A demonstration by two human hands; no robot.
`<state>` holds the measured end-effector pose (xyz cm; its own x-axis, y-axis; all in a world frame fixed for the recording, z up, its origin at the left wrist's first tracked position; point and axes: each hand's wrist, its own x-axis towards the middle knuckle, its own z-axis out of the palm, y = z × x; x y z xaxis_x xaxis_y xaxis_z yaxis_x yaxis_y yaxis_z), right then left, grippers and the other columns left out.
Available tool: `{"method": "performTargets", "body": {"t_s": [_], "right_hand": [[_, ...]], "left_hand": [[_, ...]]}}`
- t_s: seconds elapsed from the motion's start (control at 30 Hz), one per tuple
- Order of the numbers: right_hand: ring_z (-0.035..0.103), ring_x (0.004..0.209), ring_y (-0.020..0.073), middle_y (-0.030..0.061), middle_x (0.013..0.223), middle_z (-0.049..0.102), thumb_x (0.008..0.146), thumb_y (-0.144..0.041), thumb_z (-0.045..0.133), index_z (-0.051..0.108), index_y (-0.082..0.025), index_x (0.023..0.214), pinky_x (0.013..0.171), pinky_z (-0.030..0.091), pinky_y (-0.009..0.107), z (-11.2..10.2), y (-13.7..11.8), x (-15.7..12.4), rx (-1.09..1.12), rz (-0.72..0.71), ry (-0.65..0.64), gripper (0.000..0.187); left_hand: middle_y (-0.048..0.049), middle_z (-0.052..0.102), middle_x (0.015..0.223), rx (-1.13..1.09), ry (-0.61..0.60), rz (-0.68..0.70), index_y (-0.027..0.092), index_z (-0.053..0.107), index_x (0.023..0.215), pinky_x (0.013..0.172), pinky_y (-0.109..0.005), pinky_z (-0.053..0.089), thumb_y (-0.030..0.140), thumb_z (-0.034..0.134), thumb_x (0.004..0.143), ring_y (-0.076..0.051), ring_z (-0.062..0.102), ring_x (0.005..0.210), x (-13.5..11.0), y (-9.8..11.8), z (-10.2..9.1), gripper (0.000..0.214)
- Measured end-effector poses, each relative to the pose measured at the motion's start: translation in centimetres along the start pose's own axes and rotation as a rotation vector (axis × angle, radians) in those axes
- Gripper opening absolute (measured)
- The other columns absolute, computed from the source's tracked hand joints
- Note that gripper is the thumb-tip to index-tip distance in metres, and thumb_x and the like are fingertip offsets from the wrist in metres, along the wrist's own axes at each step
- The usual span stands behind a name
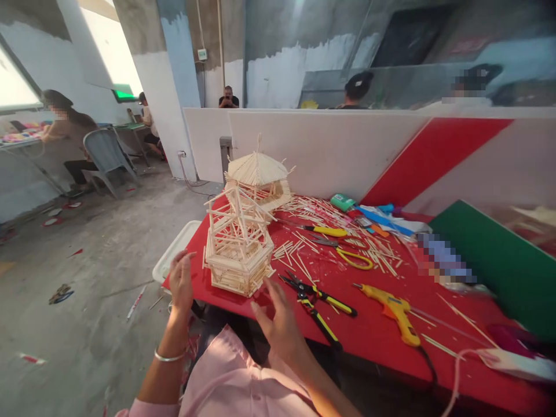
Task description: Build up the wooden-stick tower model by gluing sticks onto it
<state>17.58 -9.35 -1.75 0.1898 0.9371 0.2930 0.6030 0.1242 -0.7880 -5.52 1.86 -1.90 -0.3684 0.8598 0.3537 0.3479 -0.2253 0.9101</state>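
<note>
A small pavilion model of pale wooden sticks [238, 255] stands upright on the red table [365, 330], close to its left front corner. Its upper frame is bare, with slanted sticks meeting at a peak. My left hand [180, 281] is raised just left of the model, fingers stretched and apart from it. On the other side, my right hand [278, 318] is close to the model's lower front corner, thumb and fingers spread; whether a fingertip touches it I cannot tell. Behind stands a second stick pavilion [259, 176] with a finished-looking roof.
Yellow-and-black pliers [319, 310], yellow-handled scissors [347, 255], a yellow cutter [325, 231] and a yellow glue gun [391, 310] lie to the right. Loose sticks [304, 249] cover much of the table. A white partition [313, 150] borders the back; a green board [495, 255] leans right. Several people sit beyond.
</note>
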Motion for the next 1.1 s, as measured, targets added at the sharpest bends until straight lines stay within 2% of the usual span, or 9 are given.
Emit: {"method": "performTargets", "body": {"t_s": [0.17, 0.33, 0.5, 0.63, 0.8, 0.97, 1.1], "right_hand": [[0.043, 0.140, 0.0281, 0.0147, 0.151, 0.046, 0.092, -0.040, 0.055, 0.042, -0.021, 0.148, 0.111, 0.045, 0.045, 1.8, 0.5, -1.4, -0.031, -0.033, 0.012, 0.061], [0.044, 0.140, 0.0262, 0.0131, 0.150, 0.047, 0.092, -0.037, 0.055, 0.045, -0.023, 0.146, 0.111, 0.045, 0.043, 2.6, 0.6, -1.3, 0.011, -0.043, 0.012, 0.057], [0.051, 0.133, 0.0282, 0.0143, 0.143, 0.054, 0.087, -0.037, 0.060, 0.055, -0.021, 0.137, 0.109, 0.047, 0.046, 2.1, 2.2, 0.7, 0.033, -0.039, 0.087, 0.053], [0.052, 0.132, 0.0280, 0.0163, 0.142, 0.054, 0.085, -0.040, 0.061, 0.055, -0.019, 0.135, 0.109, 0.046, 0.047, 1.4, 4.2, 2.8, 0.041, -0.052, 0.101, 0.055], [0.045, 0.138, 0.0298, 0.0164, 0.143, 0.053, 0.081, -0.036, 0.059, 0.053, -0.017, 0.137, 0.114, 0.038, 0.052, 1.6, 6.0, 5.6, -0.025, -0.048, 0.131, 0.059], [0.039, 0.142, 0.0311, 0.0166, 0.150, 0.045, 0.083, -0.032, 0.055, 0.049, -0.016, 0.141, 0.116, 0.035, 0.054, 1.7, 5.7, 6.7, -0.106, -0.035, 0.190, 0.061], [0.042, 0.140, 0.0319, 0.0168, 0.149, 0.047, 0.089, -0.039, 0.054, 0.046, -0.019, 0.144, 0.112, 0.040, 0.055, 0.0, 5.2, 5.2, -0.159, -0.087, 0.221, 0.060]], "left_hand": [[-0.0118, 0.055, 0.135, -0.137, -0.163, -0.012, 0.018, 0.071, 0.109, 0.113, -0.040, 0.037, 0.057, 0.042, 0.096, -0.025, 0.050, 0.129, -2.2, -0.4, 2.8, 0.051], [-0.0110, 0.050, 0.145, -0.061, -0.200, 0.110, 0.021, 0.073, 0.110, 0.116, -0.045, 0.032, 0.049, 0.039, 0.099, -0.027, 0.042, 0.137, -3.6, -0.6, 3.3, 0.045], [-0.0108, 0.050, 0.147, 0.052, -0.239, 0.218, 0.023, 0.074, 0.102, 0.115, -0.052, 0.032, 0.042, 0.044, 0.099, -0.029, 0.041, 0.138, -6.4, -0.5, 3.4, 0.036], [-0.0140, 0.053, 0.143, 0.071, -0.230, 0.235, 0.024, 0.069, 0.116, 0.110, -0.054, 0.040, 0.037, 0.052, 0.095, -0.031, 0.047, 0.134, -8.9, -0.4, 4.0, 0.031], [-0.0138, 0.055, 0.143, 0.120, -0.273, 0.343, 0.029, 0.052, 0.141, 0.110, -0.058, 0.040, 0.030, 0.056, 0.093, -0.032, 0.048, 0.135, -11.2, 0.1, 4.8, 0.048], [-0.0128, 0.054, 0.145, 0.128, -0.335, 0.393, 0.031, 0.049, 0.144, 0.111, -0.055, 0.041, 0.030, 0.054, 0.094, -0.031, 0.048, 0.136, -11.8, 0.8, 4.8, 0.051], [-0.0140, 0.060, 0.135, 0.147, -0.213, 0.366, 0.026, 0.063, 0.128, 0.105, -0.050, 0.048, 0.028, 0.054, 0.094, -0.029, 0.057, 0.126, -10.9, 1.3, 3.5, 0.036]]}}
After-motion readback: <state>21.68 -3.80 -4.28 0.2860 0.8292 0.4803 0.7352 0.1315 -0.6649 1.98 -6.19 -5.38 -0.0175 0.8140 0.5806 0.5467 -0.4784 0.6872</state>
